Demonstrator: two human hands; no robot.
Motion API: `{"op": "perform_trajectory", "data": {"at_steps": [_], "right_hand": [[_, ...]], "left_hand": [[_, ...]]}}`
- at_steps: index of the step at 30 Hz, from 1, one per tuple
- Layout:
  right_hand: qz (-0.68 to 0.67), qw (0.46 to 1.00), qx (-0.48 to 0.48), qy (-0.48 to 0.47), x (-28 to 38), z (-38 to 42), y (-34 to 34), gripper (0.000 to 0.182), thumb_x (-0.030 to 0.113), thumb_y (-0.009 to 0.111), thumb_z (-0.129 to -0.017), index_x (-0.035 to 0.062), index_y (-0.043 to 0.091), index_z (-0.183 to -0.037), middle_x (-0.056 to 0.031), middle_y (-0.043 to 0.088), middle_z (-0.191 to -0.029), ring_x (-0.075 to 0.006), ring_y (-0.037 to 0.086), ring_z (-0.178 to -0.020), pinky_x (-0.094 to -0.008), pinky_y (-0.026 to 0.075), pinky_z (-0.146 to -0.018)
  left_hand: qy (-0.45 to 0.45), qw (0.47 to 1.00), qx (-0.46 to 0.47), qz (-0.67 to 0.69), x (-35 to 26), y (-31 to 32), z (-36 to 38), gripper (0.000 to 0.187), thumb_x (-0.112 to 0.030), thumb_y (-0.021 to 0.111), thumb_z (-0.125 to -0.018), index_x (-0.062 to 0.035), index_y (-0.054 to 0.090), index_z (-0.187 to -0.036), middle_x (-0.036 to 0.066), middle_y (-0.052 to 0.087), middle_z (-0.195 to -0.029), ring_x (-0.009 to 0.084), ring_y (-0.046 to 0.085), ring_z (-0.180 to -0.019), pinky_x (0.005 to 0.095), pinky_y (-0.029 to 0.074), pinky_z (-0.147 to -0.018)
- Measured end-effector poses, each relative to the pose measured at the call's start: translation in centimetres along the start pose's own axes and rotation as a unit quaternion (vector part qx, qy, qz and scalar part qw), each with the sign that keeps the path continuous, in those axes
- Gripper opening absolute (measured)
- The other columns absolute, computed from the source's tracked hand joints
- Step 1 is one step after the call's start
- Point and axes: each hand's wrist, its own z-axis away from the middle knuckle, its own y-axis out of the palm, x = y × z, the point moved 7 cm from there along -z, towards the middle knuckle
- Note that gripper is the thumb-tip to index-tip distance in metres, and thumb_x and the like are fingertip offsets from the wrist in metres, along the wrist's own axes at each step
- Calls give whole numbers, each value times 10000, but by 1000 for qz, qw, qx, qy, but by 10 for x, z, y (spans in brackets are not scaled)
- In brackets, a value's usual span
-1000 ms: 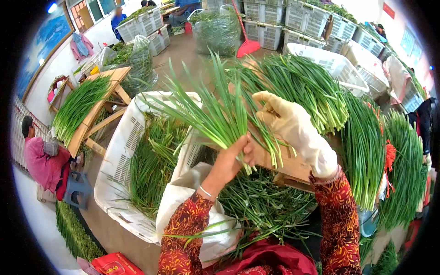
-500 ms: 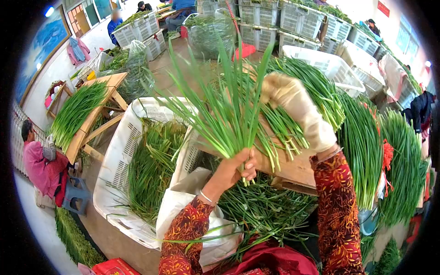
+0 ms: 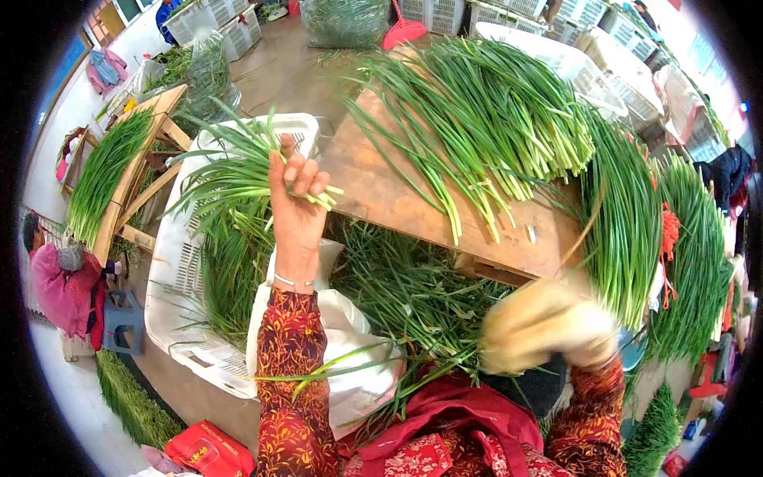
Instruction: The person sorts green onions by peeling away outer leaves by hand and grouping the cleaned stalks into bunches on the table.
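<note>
The room is bright, with white glare by the window (image 3: 702,54) on the right. My right hand (image 3: 548,326) is a big blur. The round edges bend and go black.

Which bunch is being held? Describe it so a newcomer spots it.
Left of the wooden board stands a white crate. Over it, the bare left hand clutches a small bunch of green stalks. Unlike the greens lying on the board, it is held aloft.
</note>
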Motion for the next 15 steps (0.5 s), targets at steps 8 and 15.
{"op": "perform_trajectory", "data": {"at_steps": [8, 15], "right_hand": [[228, 931, -200, 203, -71, -44, -10, 341, 396, 533, -806, 62, 603, -810, -153, 606, -702, -307, 597, -668, -390, 461, -577], [10, 937, -256, 236, -111, -58, -16, 277, 328, 550, -811, 58, 607, -831, -90, 599, -650, -193, 555, -579, -301, 434, -554]], "left_hand": [[-145, 976, -108, -117, 64, -9, 29, 211, -210, 594, -829, -66, 510, -958, -50, 412, -645, 56, 388, -534, 235, 384, -523], [-234, 956, -119, -130, 94, -7, 44, 175, -222, 533, -871, -75, 482, -951, -59, 389, -636, 53, 371, -526, 232, 348, -509]]}}
